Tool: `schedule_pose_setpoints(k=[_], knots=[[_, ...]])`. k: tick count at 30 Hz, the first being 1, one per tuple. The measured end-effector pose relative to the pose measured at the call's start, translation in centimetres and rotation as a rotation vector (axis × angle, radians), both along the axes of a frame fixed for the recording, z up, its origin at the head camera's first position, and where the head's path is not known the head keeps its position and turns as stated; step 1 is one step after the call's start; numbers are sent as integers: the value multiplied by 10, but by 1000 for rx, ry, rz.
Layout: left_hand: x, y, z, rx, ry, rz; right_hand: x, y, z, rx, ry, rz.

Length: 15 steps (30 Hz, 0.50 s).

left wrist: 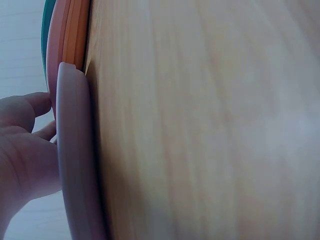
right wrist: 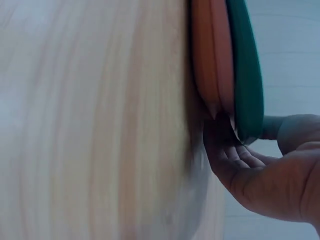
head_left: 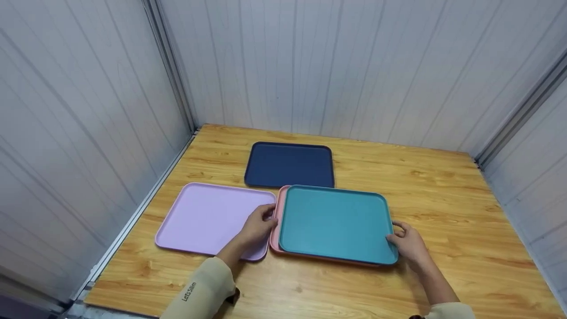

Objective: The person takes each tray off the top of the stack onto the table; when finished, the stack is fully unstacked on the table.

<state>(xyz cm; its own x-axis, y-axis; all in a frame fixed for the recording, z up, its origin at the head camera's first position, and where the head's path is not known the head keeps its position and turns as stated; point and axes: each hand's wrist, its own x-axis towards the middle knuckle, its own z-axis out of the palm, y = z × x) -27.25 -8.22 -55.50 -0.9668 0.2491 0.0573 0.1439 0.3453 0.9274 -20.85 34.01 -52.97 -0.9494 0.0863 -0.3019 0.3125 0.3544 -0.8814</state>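
The right edge of a teal, rectangular, round-cornered tray (head_left: 336, 223) is pinched by the right hand (head_left: 408, 243). Under the teal tray, a pink rectangular tray (head_left: 275, 237) is stacked, its rim touched by the left hand (head_left: 257, 227) — whether gripped cannot be told. Left of the teal tray, a lilac rectangular tray (head_left: 208, 219) is laid; behind it, a navy rectangular tray (head_left: 290, 165) — all borne by a wood-grained table (head_left: 443, 199).

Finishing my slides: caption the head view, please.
Right hand pinching the teal tray, left hand touching the pink tray beneath; lilac tray and navy tray nearby.
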Motion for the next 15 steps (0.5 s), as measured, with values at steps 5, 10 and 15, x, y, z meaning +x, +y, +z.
schedule_pose_setpoints(k=[5, 10, 15], knots=[[0, 1, 1, -1, -5, -10, 8, 11, 3, -188, -52, 72], [-1, 1, 2, 7, -8, -21, 14, 22, 4, -312, -77, 216], [-2, 0, 1, 9, 0, -26, 17, 28, 2, -379, -66, 248]])
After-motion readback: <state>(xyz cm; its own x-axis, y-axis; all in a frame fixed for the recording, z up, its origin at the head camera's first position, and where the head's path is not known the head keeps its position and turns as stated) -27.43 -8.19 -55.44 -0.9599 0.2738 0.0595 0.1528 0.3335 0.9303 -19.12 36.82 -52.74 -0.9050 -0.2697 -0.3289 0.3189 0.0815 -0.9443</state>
